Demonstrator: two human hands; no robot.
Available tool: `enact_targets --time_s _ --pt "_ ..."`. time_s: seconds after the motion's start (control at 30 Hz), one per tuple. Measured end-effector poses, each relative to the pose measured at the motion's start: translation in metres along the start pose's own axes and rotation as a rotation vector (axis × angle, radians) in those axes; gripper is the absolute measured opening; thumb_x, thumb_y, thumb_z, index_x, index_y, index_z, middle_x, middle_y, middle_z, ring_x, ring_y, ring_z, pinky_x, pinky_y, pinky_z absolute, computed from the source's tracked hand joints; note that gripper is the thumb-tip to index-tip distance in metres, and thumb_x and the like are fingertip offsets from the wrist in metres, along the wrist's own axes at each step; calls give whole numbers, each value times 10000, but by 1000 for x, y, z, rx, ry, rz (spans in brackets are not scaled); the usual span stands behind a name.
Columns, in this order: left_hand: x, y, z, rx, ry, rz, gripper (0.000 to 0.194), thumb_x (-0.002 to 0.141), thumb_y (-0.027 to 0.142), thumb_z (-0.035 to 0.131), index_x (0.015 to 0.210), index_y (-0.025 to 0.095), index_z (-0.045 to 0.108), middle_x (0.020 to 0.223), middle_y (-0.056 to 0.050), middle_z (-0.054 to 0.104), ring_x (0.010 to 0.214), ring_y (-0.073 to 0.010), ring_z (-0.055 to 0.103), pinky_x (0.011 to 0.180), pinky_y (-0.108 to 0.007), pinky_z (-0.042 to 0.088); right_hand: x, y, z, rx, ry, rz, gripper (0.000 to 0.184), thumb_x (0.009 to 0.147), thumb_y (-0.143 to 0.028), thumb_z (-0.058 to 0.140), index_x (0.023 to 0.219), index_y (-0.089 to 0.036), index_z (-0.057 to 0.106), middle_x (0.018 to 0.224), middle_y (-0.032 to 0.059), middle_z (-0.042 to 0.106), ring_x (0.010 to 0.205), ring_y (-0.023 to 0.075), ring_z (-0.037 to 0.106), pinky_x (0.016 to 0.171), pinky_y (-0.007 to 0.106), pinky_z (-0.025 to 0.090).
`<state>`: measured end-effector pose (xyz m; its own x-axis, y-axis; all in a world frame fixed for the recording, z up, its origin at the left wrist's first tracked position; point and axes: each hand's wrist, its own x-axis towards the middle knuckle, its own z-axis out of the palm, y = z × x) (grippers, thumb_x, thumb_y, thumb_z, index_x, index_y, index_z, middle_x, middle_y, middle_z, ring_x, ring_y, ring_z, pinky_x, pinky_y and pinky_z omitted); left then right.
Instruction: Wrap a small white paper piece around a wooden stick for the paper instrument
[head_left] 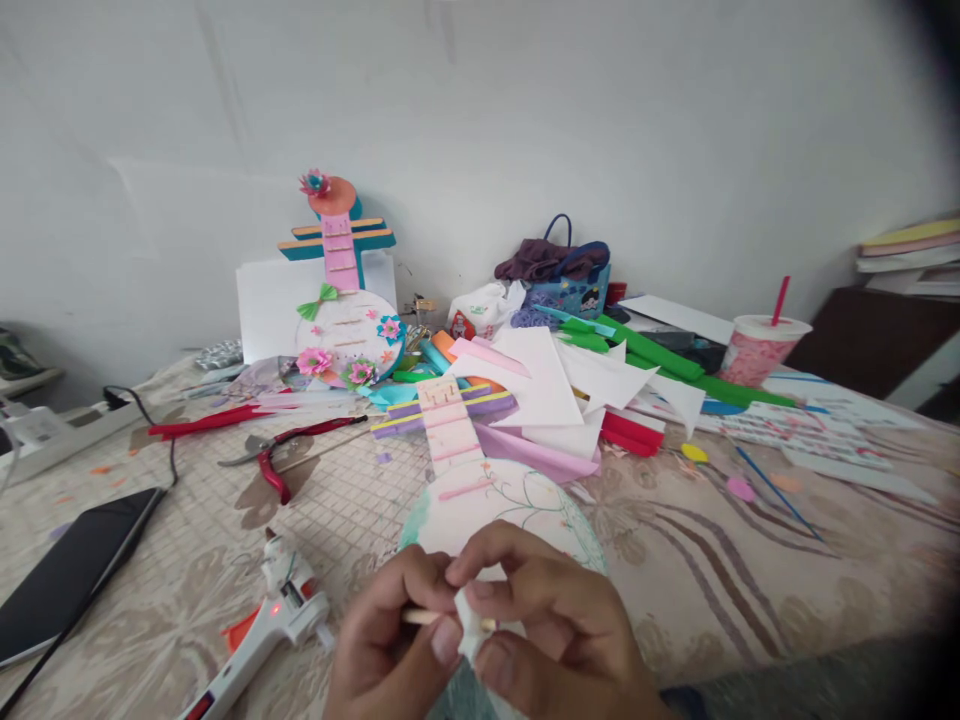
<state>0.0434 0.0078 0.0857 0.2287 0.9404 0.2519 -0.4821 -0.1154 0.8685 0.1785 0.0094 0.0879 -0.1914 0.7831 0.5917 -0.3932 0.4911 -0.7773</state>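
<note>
My left hand (382, 650) pinches a thin wooden stick (417, 617) at the bottom middle. My right hand (551, 625) meets it there, fingers closed on a small white wad of paper or tissue (471, 628) that sits at the stick's end. Both hands hover just over a flat paper craft shaped like a stringed instrument (480, 490), with a pale round body and a pink neck. A white hot glue gun (281, 620) lies on the patterned cloth (750, 560) left of my left hand.
A finished instrument craft (341, 300) stands against the wall. Red pliers (274, 462), a dark tablet (71, 570) and a power strip (45, 430) lie at left. Coloured paper scraps (570, 390), a bag (562, 280) and a cup with a straw (761, 345) crowd the back and right.
</note>
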Motion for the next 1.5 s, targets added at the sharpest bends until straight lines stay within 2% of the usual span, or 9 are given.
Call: enact_targets --time_s 0.2,0.37,0.53,0.67,0.87,1.0,1.1,1.33,1.5 --pt "7 -3 -2 160 -64 211 139 761 303 647 881 278 580 791 20 554 730 -97 529 637 -184 442 0 7 4 65 130 -19 226 705 -85 683 814 -282 665 905 -1 574 823 126 578 752 267 479" --pt "11 -9 -6 287 -71 335 59 808 306 585 819 252 565 928 -3 504 880 -120 514 748 -218 468 -3 11 9 61 223 -41 186 695 -117 715 781 -276 671 879 -4 566 824 122 574 739 243 489" --pt "12 -14 -8 472 12 390 59 827 279 557 804 227 572 998 -18 500 958 -120 499 828 -201 434 -5 12 10 67 233 -43 165 769 -217 672 919 -281 691 924 30 581 860 140 585 776 271 498" --pt "11 -12 0 498 87 442 52 822 220 554 824 247 598 943 -11 542 912 -123 527 785 -214 450 -4 11 13 37 295 -43 108 801 -205 630 878 -264 677 914 30 580 806 124 585 742 259 510" --pt "7 -11 11 526 186 517 99 792 267 598 873 248 650 959 -33 668 973 -195 592 941 -361 412 -6 11 20 -111 374 -116 135 812 -133 599 850 -248 660 935 45 567 878 136 579 722 229 521" --pt "4 -10 8 512 185 453 65 811 245 580 845 243 635 979 -16 695 1017 -195 607 1063 -434 302 -7 7 20 -156 347 -141 153 822 -115 569 864 -232 659 933 56 567 888 139 576 751 233 524" --pt "4 -7 5 452 137 341 52 828 240 558 828 249 610 1047 1 678 1066 -180 585 1046 -404 341 -7 2 15 -226 312 -133 197 824 -95 549 906 -235 660 949 59 579 902 143 585 757 232 525" --pt "3 -3 11 396 198 214 72 813 257 581 748 227 581 1077 0 662 1121 -186 548 989 -358 413 -3 -6 7 -420 280 -118 244 782 -72 586 958 -237 620 869 41 604 838 151 607 687 236 533" --pt "1 -1 15 331 243 190 134 807 281 589 699 212 550 1054 -27 679 1144 -211 541 985 -372 420 0 -8 11 -522 276 -276 247 744 0 569 868 -208 615 795 35 603 752 150 612 633 263 531"
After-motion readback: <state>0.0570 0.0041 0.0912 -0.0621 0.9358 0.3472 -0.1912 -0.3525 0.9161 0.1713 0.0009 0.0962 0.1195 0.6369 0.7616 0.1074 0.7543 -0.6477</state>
